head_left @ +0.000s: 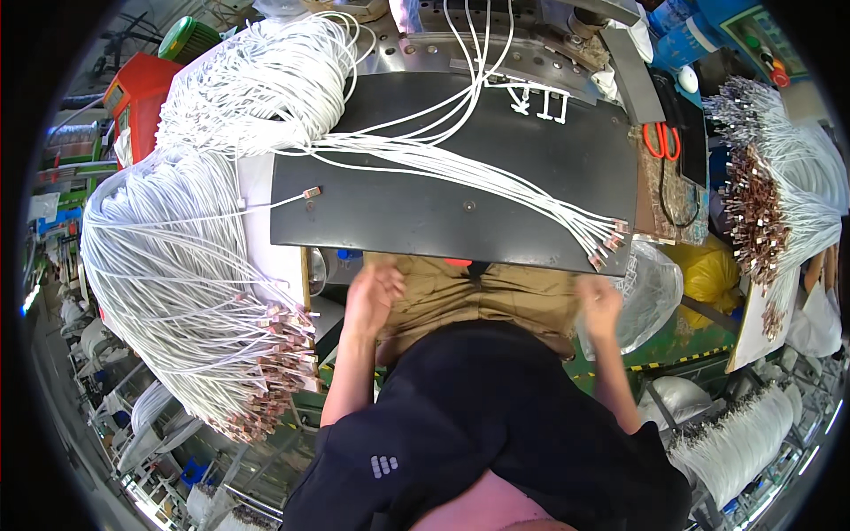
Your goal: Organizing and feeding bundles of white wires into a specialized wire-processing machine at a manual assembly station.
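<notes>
My left hand [374, 290] is off the near edge of the black work board [390, 217], above my lap. Its fingers are loosely curled and apart, with nothing visible in them. By the board's near right corner is my right hand [599, 303], its fingers smeared by motion. Just beyond it, a bunch of white cables [522, 190] runs across the board, copper-coloured connectors [611, 241] at the near right end. A single cable connector [311, 192] lies on the board's left part. White plastic moulded pieces [544, 106] rest at the far edge.
A big heap of white cables [168, 239] with connectors stands at my left, a coiled bundle [266, 80] beyond it. Red-handled scissors [661, 142] lie right of the board. A clear plastic bag [651, 296] and a yellow bag [708, 274] are at the right, near another cable bundle [806, 159].
</notes>
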Action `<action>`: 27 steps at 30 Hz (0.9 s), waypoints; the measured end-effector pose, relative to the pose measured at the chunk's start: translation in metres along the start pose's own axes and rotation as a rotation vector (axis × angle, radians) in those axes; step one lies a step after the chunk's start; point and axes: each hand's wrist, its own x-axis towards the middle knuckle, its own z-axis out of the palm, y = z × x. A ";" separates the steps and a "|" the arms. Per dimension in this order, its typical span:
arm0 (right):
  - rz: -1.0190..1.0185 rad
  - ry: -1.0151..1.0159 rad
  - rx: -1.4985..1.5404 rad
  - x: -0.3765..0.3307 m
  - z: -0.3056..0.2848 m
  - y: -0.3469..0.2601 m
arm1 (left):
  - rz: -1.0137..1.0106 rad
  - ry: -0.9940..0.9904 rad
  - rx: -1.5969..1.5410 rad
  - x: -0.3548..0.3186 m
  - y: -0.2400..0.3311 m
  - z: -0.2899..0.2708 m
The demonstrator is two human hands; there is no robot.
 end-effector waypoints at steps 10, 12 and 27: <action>0.259 -0.198 0.568 0.019 0.025 -0.062 | 0.252 0.373 -0.011 0.027 -0.017 -0.035; 0.235 -0.192 0.592 0.022 0.024 -0.060 | 0.261 0.427 -0.027 0.028 -0.016 -0.024; 0.285 -0.268 0.571 0.026 0.016 -0.073 | 0.221 0.483 -0.001 0.027 -0.008 -0.032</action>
